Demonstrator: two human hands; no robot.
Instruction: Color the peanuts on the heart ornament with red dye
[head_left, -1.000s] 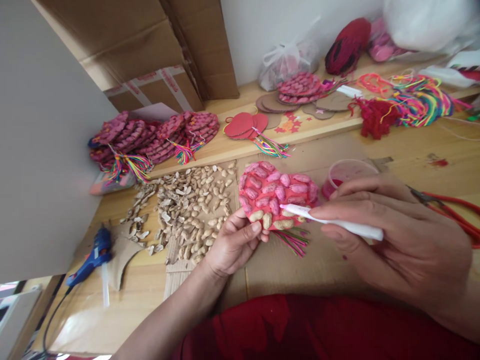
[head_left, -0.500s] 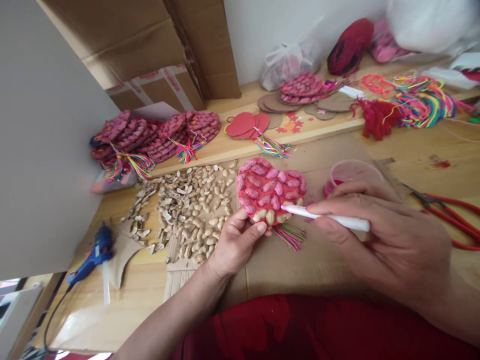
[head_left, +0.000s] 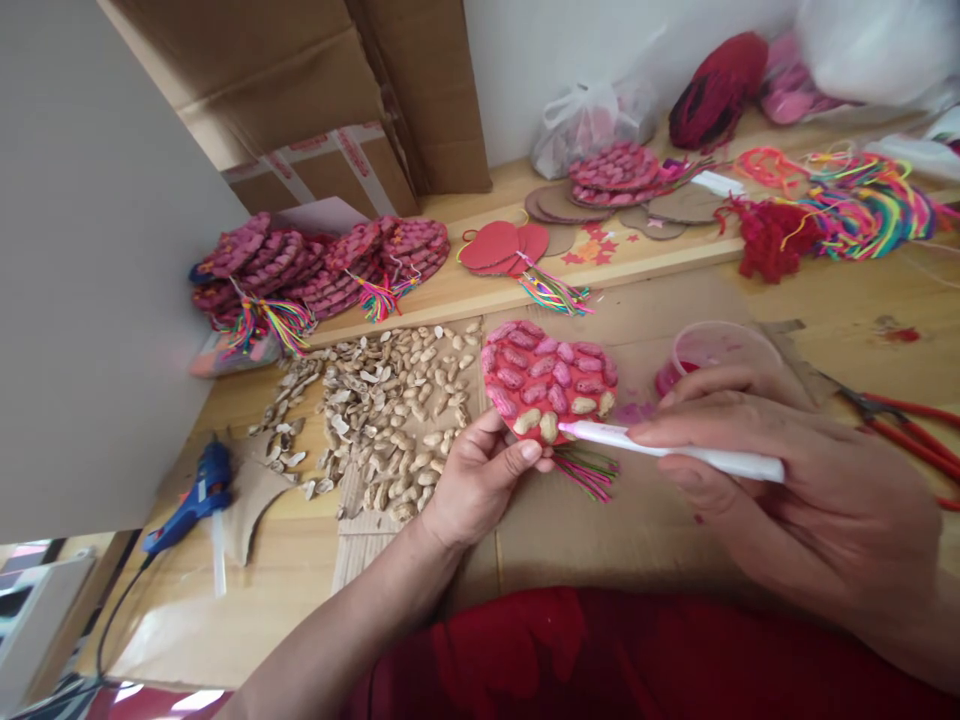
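My left hand [head_left: 487, 475] pinches the lower edge of a red heart-shaped card [head_left: 541, 372] covered in peanut shells. Most shells on it are coloured pink; several near the lower edge are plain tan. A tassel of pink and green threads [head_left: 589, 470] hangs from its bottom. In my right hand [head_left: 795, 500] is a white pen-like stick, perhaps a marker or brush [head_left: 675, 450], whose pink tip is at the tan peanuts low on the heart. Just beyond my right hand stands a clear plastic cup [head_left: 724, 345] with pink paint in it.
Loose peanuts and shells [head_left: 405, 420] spread left of the heart. A blue glue gun [head_left: 199, 495] lies further left, and red-handled pliers [head_left: 904, 425] at right. Along the raised back board are stacked peanut hearts [head_left: 255, 260], red cut-outs [head_left: 495, 248] and coloured thread [head_left: 862, 205].
The pen-like tip has shifted slightly down and left across the heart to a lower tan peanut. My right hand moved a little right and down. The whole view has shifted slightly.
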